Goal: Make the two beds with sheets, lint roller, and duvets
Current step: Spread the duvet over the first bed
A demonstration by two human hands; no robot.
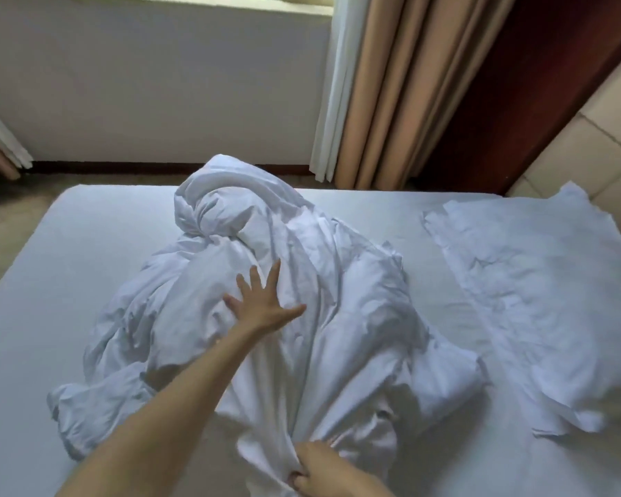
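duvet (337, 299) crumpled in a heap at centre of bed (33, 317) | left hand (262, 303) fingers spread, pressing flat on it | right hand (319, 468) at 6 o'clock, fingers curled, gripping its bunched edge | wrinkled sheet (517, 299) flat at 3 o'clock

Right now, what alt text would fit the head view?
A crumpled white duvet lies bunched on a bed; the left hand presses flat on it while the right hand grips its near edge. A pillow lies beside it.
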